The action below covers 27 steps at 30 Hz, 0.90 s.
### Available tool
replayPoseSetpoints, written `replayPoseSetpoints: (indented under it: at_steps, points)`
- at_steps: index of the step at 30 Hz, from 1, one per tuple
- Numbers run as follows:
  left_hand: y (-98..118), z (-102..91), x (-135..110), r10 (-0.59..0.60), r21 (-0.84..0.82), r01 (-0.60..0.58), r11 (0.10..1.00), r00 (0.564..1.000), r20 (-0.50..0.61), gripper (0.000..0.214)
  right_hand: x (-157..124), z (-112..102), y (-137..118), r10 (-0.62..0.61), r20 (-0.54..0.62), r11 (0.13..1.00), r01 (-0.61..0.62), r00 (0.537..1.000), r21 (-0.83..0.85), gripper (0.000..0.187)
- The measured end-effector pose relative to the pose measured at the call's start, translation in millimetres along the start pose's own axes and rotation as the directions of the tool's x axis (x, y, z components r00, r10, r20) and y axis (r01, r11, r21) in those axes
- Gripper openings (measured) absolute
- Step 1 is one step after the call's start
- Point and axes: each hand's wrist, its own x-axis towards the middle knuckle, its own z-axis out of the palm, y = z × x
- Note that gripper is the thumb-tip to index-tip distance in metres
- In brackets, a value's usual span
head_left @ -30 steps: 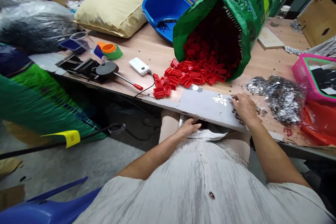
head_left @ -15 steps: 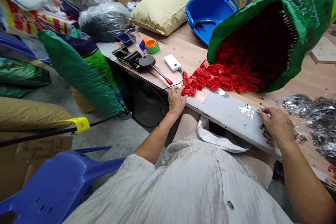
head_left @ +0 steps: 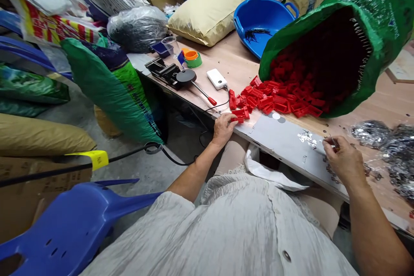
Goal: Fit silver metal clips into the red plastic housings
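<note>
My left hand point(head_left: 224, 130) is at the table's near edge, thumb and fingers closed on a red plastic piece point(head_left: 238, 119) beside the front of a loose heap of red plastic pieces point(head_left: 274, 97). The heap spills from the mouth of a large green sack point(head_left: 364, 90) lying on its side. Over the right part of a grey board point(head_left: 274, 133), my right hand point(head_left: 344, 159) pinches something small and thin; its kind is too small to tell. Small shiny silver pieces point(head_left: 306, 138) lie just left of those fingertips. More small dark metal parts point(head_left: 331, 170) lie partly hidden beneath this hand.
A black hand press with a red-tipped lever point(head_left: 203, 92) and a white power bank point(head_left: 216, 78) stand left of the heap. Behind are a blue basin point(head_left: 263, 17) and a beige sack point(head_left: 207, 15). Clear bags of metal parts point(head_left: 401, 151) lie right. A blue chair point(head_left: 71, 224) stands at lower left.
The view has shifted slightly. My left hand has drawn a red piece a little toward me, away from the heap. My right hand stays by the silver pieces, its fingers slightly turned.
</note>
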Motion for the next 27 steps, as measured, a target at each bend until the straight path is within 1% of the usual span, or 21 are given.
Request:
replayPoseSetpoints:
  at_steps: [2, 6, 9, 11, 12, 14, 15, 16, 17, 18, 20, 21, 23, 25, 27]
  points:
    - [4.3, 1.4, 1.0, -0.011, -0.088, 0.015, 0.996, 0.999, 0.048, 0.017, -3.5, -0.5, -4.4, -0.016, -0.004, 0.999, 0.016, 1.0, 0.039, 0.023]
    - [7.6, 5.0, 4.4, -0.064, -0.207, 0.086, 0.975, 0.992, 0.11, 0.019, -10.1, -1.6, -11.6, -0.059, -0.022, 0.995, 0.061, 0.998, 0.076, 0.022]
    - [11.4, 4.8, 5.4, -0.083, -0.341, 0.136, 0.93, 0.983, 0.166, 0.017, -13.4, -2.6, -13.7, -0.078, -0.024, 0.992, 0.08, 0.997, 0.093, 0.021]
    - [17.8, 3.5, 3.5, -0.127, -0.46, 0.21, 0.863, 0.97, 0.206, 0.017, -15.4, -3.2, -14.8, -0.073, -0.018, 0.991, 0.075, 0.997, 0.113, 0.021]
    - [22.2, 3.2, 1.5, -0.156, -0.526, 0.266, 0.808, 0.957, 0.244, 0.018, -16.5, -3.2, -15.7, -0.067, -0.016, 0.99, 0.068, 0.998, 0.126, 0.02]
    - [32.7, 3.8, -4.2, -0.192, -0.644, 0.386, 0.661, 0.916, 0.352, 0.023, -19.0, -2.6, -19.1, -0.053, -0.012, 0.985, 0.054, 0.999, 0.164, 0.02]
    - [38.5, 5.0, -7.8, -0.188, -0.687, 0.422, 0.592, 0.901, 0.392, 0.025, -20.6, -1.8, -21.8, -0.046, -0.01, 0.98, 0.047, 0.999, 0.192, 0.021]
    - [44.6, 6.7, -11.8, -0.171, -0.716, 0.429, 0.551, 0.898, 0.406, 0.025, -22.3, -0.9, -25.2, -0.041, -0.006, 0.973, 0.041, 0.999, 0.225, 0.021]
    - [50.9, 8.6, -15.9, -0.146, -0.735, 0.403, 0.545, 0.909, 0.391, 0.024, -24.3, 0.2, -29.4, -0.039, 0.0, 0.964, 0.037, 0.999, 0.263, 0.022]
    - [57.4, 10.6, -20.1, -0.112, -0.742, 0.352, 0.571, 0.928, 0.354, 0.021, -26.5, 1.3, -34.3, -0.04, 0.009, 0.952, 0.035, 0.999, 0.303, 0.022]
    - [71.3, 14.1, -28.3, -0.03, -0.715, 0.239, 0.657, 0.956, 0.292, 0.013, -31.5, 3.2, -46.0, -0.055, 0.026, 0.925, 0.041, 0.998, 0.377, 0.023]
    - [78.4, 15.2, -32.1, 0.006, -0.691, 0.205, 0.693, 0.957, 0.29, 0.01, -34.0, 3.9, -52.4, -0.069, 0.034, 0.912, 0.05, 0.997, 0.408, 0.023]
    - [92.5, 16.3, -39.1, 0.04, -0.654, 0.195, 0.731, 0.944, 0.327, 0.008, -38.9, 4.3, -65.1, -0.098, 0.041, 0.89, 0.07, 0.994, 0.45, 0.023]
    - [104.8, 16.3, -44.9, 0.049, -0.635, 0.216, 0.742, 0.927, 0.373, 0.009, -43.0, 3.7, -76.1, -0.122, 0.041, 0.876, 0.088, 0.992, 0.474, 0.022]
    - [113.8, 16.4, -49.5, 0.063, -0.628, 0.219, 0.746, 0.917, 0.394, 0.013, -46.1, 2.5, -84.4, -0.145, 0.033, 0.863, 0.11, 0.989, 0.494, 0.023]
